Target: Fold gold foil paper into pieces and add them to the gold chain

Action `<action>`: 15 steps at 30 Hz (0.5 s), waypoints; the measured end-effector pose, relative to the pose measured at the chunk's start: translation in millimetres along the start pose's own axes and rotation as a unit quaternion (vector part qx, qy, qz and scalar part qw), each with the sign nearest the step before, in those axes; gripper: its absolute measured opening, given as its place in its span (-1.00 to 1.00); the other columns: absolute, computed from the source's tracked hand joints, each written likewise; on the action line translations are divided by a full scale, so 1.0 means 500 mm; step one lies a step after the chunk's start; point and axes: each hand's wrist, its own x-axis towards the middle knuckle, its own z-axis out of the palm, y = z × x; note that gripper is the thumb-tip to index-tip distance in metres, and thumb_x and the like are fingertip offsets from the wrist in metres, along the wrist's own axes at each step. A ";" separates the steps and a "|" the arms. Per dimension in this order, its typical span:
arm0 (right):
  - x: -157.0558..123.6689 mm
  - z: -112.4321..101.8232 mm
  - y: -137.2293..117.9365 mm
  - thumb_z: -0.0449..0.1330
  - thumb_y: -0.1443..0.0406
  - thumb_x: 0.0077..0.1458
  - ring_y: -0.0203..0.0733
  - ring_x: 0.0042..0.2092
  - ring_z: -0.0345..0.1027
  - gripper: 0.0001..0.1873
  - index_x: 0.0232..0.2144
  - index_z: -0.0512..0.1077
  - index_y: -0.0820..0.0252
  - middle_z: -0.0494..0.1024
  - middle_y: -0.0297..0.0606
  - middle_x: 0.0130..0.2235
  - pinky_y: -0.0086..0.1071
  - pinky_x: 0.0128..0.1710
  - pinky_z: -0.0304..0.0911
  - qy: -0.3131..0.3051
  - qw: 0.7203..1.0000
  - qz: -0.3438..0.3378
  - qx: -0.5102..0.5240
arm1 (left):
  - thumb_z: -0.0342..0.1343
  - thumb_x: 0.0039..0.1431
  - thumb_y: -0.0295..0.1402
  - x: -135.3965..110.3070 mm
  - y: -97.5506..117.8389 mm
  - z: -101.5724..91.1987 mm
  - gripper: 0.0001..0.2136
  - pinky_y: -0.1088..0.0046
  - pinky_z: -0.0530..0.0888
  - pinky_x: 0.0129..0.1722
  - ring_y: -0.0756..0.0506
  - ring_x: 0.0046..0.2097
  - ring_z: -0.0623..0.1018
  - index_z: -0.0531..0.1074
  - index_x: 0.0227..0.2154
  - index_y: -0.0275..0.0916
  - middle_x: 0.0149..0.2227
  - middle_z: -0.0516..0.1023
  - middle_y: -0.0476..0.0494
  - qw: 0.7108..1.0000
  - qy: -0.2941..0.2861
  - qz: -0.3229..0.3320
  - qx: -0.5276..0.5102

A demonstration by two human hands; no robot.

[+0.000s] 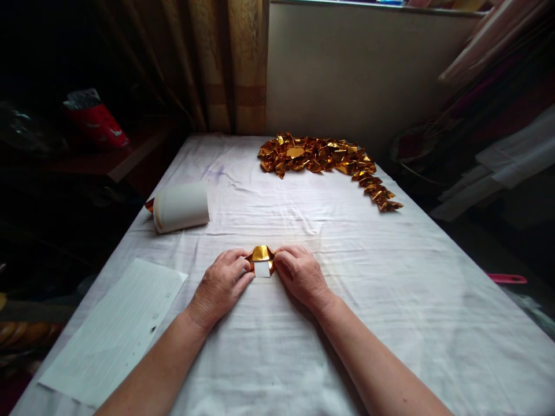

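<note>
A small piece of folded gold foil paper point(261, 253) with a white underside lies at the middle of the table, between my two hands. My left hand point(225, 280) pinches its left end, with the fingertips closed on the foil. On the other side, my right hand point(299, 271) has its fingers bent and closed on the right end. Part of the foil's ends is hidden behind the fingertips. Farther off, a long heap of folded gold foil pieces point(316, 155) curves along the back of the table, its tail trailing toward the right edge.
A white cloth point(277, 358) covers the table. On the left lie a white paper roll point(182, 208) and a lined paper sheet point(117, 329). Beyond stand a curtain point(217, 63) and a wall. A red packet point(102, 124) rests on a dark side surface; clothes point(515, 150) hang at right.
</note>
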 end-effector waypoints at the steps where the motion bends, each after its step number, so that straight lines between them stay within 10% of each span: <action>1: 0.000 -0.003 -0.001 0.13 0.38 0.20 -0.14 -0.16 0.36 -0.89 -0.32 0.46 0.11 0.56 -0.23 -0.17 -0.29 -0.13 0.25 -0.004 1.000 -0.006 -0.001 | 0.12 0.21 -0.37 0.000 -0.002 -0.002 -0.97 0.26 0.45 0.04 -0.12 0.00 0.48 0.44 -0.33 -0.17 -0.06 0.50 -0.12 1.000 -0.005 0.000 0.003; 15: 0.006 -0.035 -0.006 0.33 0.24 0.01 -0.09 -0.08 0.36 -0.76 -0.22 0.48 0.10 0.51 -0.18 -0.08 -0.17 -0.03 0.26 -0.086 0.995 -0.025 0.035 | 0.19 0.18 -0.31 0.013 -0.014 -0.017 -0.91 0.27 0.43 -0.02 -0.12 -0.07 0.51 0.48 -0.26 -0.15 -0.13 0.57 -0.05 0.997 -0.063 0.022 0.046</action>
